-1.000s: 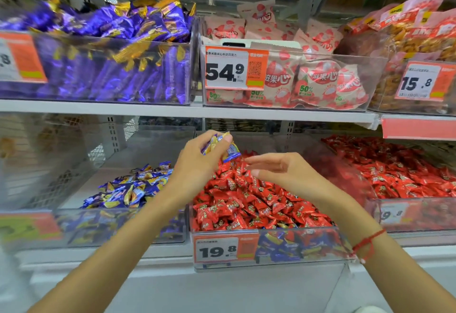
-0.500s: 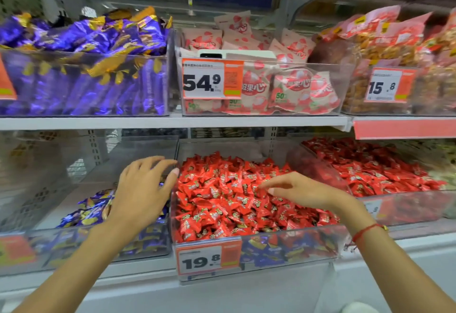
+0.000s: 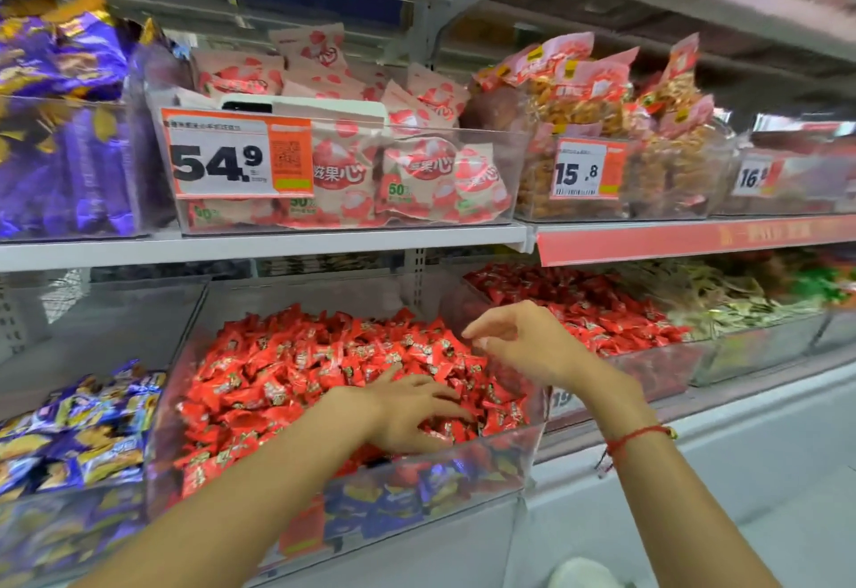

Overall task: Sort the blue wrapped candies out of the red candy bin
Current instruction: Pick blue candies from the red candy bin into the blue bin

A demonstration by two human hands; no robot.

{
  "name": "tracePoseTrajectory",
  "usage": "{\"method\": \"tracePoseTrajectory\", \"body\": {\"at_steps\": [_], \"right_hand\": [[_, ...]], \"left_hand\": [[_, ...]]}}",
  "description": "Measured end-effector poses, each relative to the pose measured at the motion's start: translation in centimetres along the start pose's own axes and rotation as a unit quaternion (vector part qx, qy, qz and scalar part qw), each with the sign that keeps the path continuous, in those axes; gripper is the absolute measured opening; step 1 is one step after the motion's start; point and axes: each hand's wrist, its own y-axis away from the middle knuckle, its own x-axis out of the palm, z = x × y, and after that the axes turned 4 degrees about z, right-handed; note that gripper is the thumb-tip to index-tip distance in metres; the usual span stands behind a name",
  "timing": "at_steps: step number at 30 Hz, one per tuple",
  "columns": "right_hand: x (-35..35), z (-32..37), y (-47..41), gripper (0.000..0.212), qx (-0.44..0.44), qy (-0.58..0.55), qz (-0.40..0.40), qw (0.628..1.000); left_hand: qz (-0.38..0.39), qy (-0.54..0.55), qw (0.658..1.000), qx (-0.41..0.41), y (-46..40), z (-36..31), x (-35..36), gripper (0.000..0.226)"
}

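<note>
Blue wrapped candies [image 3: 398,502] show beneath red ones in the clear plastic bin [image 3: 505,462]. Left hand [image 3: 407,411], fingers spread, has crossed from the neighbouring bin onto the red pile; right hand [image 3: 523,346] hovers, fingers loosely apart.

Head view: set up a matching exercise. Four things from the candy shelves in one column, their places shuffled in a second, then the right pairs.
Things
1. left hand
2. right hand
3. blue wrapped candies
4. 54.9 price tag

Places
A. on the front of the upper-shelf bin of pink packets
B. fingers spread on the red candies, near the bin's front wall
C. raised above the red pile, holding nothing
D. low in the red candy bin, seen through its clear front

Pairs: 1-B, 2-C, 3-D, 4-A
</note>
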Motion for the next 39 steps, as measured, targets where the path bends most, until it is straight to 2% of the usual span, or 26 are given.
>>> {"method": "tracePoseTrajectory", "body": {"at_steps": [3, 6, 8, 12, 14, 17, 19, 21, 22, 24, 26, 28, 30, 32, 34, 36, 39], "right_hand": [[-0.7, 0.4, 0.3, 0.027, 0.075, 0.06, 0.056, 0.994], [-0.6, 1.3, 0.4, 0.026, 0.167, 0.168, 0.168, 0.957], [0.2, 2.7, 0.8, 0.027, 0.188, 0.243, 0.193, 0.932], [3.3, 4.5, 1.8, 0.036, 0.175, 0.334, 0.193, 0.906], [4.5, 5.1, 2.1, 0.038, 0.183, 0.331, 0.206, 0.902], [5.3, 4.9, 0.5, 0.029, 0.212, 0.249, 0.238, 0.915], [6.1, 4.3, -1.1, 0.01, 0.227, 0.092, 0.248, 0.937], [6.7, 4.6, -2.0, 0.017, 0.205, -0.089, 0.229, 0.948], [6.7, 5.2, -2.0, 0.017, 0.182, -0.173, 0.227, 0.941], [6.1, 6.3, -1.9, 0.039, 0.158, -0.286, 0.235, 0.916], [4.8, 6.7, -1.9, 0.052, 0.131, -0.241, 0.233, 0.933], [3.2, 5.9, -1.5, 0.046, 0.083, -0.12, 0.198, 0.969], [2.2, 4.1, -0.7, 0.038, 0.04, -0.024, 0.128, 0.991], [2.1, 1.3, 0.6, 0.039, 0.018, 0.083, 0.021, 0.996], [3.1, -1.5, 2.5, 0.045, 0.021, 0.16, -0.077, 0.984], [3.9, -3.3, 4.0, 0.052, 0.031, 0.16, -0.108, 0.981], [4.6, -4.3, 4.8, 0.059, 0.026, 0.107, -0.094, 0.989]], "left_hand": [[-0.052, -0.057, 0.997, 0.012, 0.7, 1.3, 0.0, 0.041], [-0.082, -0.083, 0.993, 0.01, 2.5, 3.1, 0.6, 0.033], [-0.082, -0.102, 0.991, -0.012, 4.0, 4.5, 0.9, 0.033], [-0.042, -0.12, 0.989, -0.077, 6.7, 6.0, 0.6, 0.043], [-0.029, -0.102, 0.989, -0.103, 8.0, 6.1, 0.5, 0.063], [-0.052, -0.034, 0.991, -0.122, 9.5, 5.8, 0.6, 0.072], [-0.067, -0.013, 0.989, -0.132, 10.3, 5.4, 0.6, 0.087], [-0.091, -0.017, 0.986, -0.137, 10.7, 5.1, 0.5, 0.091], [-0.111, -0.021, 0.984, -0.138, 10.7, 4.9, 0.4, 0.087], [-0.148, -0.025, 0.979, -0.137, 10.7, 4.5, 0.4, 0.06], [-0.189, -0.022, 0.973, -0.131, 10.5, 4.1, 0.2, 0.04], [-0.236, -0.012, 0.964, -0.119, 10.5, 3.6, -0.1, 0.033], [-0.273, 0.013, 0.958, -0.092, 9.9, 3.0, -0.5, 0.029], [-0.269, 0.05, 0.961, -0.047, 8.4, 2.1, -0.9, 0.027], [-0.245, 0.086, 0.966, 0.0, 5.7, 1.1, -1.1, 0.026], [-0.208, 0.115, 0.971, 0.038, 2.5, -0.3, -1.3, 0.027], [-0.119, 0.087, 0.986, 0.073, -1.5, -2.0, -0.9, 0.036]]}}
